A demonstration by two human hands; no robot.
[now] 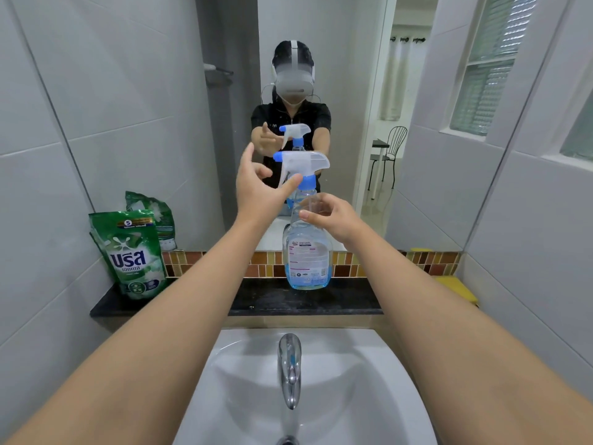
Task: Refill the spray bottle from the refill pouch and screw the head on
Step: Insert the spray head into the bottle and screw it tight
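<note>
Tiled bathroom, black ledge (321,303), spray bottle (306,252), refill pouch (133,255), mirror (353,91).

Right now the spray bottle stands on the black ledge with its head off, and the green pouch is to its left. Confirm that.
Wrong on one point: the head view shows the spray head on the spray bottle, not off. The bottle does stand on the black ledge, with the green pouch to its left.

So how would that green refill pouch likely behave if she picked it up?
The green refill pouch looks soft-sided and creased, so it would probably flex and sag. It stands bulging on the dark ledge, so it is likely full and fairly heavy. Its glossy film may be slippery.
</note>
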